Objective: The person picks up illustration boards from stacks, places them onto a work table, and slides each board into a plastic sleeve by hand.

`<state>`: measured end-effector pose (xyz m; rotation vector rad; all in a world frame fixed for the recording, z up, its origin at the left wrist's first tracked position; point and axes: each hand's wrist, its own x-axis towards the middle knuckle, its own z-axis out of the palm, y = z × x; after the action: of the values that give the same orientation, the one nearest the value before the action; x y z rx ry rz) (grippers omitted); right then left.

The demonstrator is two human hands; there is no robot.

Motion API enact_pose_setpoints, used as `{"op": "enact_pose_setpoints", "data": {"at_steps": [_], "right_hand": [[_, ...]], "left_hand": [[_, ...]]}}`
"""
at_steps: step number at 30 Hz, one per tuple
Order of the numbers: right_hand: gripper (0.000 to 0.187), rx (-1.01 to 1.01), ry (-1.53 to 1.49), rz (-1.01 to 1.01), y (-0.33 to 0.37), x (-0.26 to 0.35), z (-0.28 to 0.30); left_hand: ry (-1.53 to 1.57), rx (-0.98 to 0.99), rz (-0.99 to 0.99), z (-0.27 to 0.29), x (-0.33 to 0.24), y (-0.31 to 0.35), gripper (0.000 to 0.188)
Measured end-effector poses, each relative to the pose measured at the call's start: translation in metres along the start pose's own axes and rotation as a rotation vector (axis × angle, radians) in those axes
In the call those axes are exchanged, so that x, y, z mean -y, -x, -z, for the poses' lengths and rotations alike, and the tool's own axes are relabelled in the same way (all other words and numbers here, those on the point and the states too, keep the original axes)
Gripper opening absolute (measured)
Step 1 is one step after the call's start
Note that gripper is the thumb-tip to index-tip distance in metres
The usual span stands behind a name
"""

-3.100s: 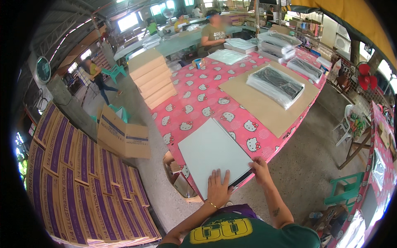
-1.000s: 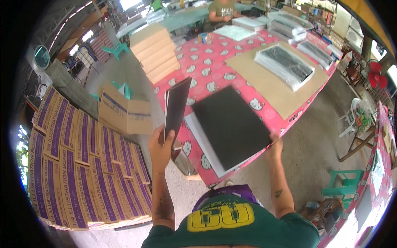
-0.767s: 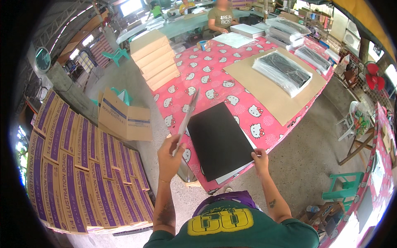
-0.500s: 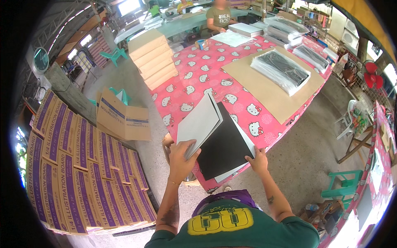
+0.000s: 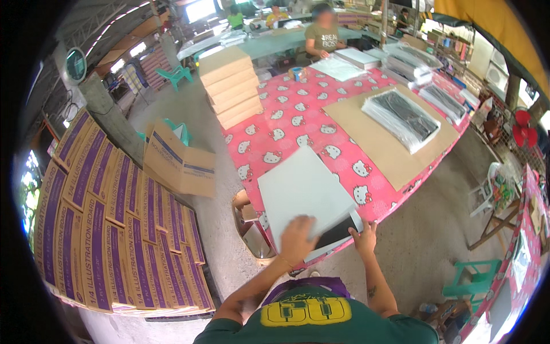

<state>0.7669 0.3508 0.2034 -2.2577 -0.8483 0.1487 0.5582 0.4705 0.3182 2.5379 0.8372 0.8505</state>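
A small stack of illustration boards lies at the table's near corner. Its top is a pale grey-white board, set askew over a black board that shows only at the lower right. My left hand rests on the pale board's near part, fingers laid over its surface and somewhat blurred. At the stack's right corner, my right hand pinches the edge, thumb on top and fingers along the side. How many boards sit under the top one is hidden.
Brown wrapped packs are piled at the table's far left. A plastic-wrapped black stack lies on brown paper. Cartons stand at the left on the floor. A bin touches the table's left side. Across the table sits a person.
The pale boards my left hand held tilted up are now down flat over the black board. My left hand has moved right onto their top. My right hand stays at the corner.
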Motion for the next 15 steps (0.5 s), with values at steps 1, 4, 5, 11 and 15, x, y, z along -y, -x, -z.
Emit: {"op": "enact_pose_setpoints", "data": {"at_steps": [1, 4, 5, 11, 15], "right_hand": [[0.055, 0.03, -0.039, -0.039, -0.001, -0.002, 0.002], [0.041, 0.011, -0.173, 0.0, -0.001, -0.016, -0.003], [0.036, -0.022, -0.221, 0.036, -0.004, -0.024, -0.006], [0.027, -0.065, -0.411, 0.004, -0.004, -0.028, -0.016], [0.035, -0.153, -0.262, -0.072, 0.004, -0.003, -0.017]], "left_hand": [[-0.057, 0.127, -0.018, -0.021, -0.003, 0.008, 0.049], [-0.072, 0.472, -0.04, -0.073, 0.014, 0.038, 0.053], [-0.095, 0.379, -0.098, -0.077, 0.016, 0.042, 0.053], [-0.079, 0.284, -0.197, -0.073, 0.037, 0.05, 0.056], [-0.018, 0.136, -0.086, -0.05, 0.04, 0.057, 0.053]]}}
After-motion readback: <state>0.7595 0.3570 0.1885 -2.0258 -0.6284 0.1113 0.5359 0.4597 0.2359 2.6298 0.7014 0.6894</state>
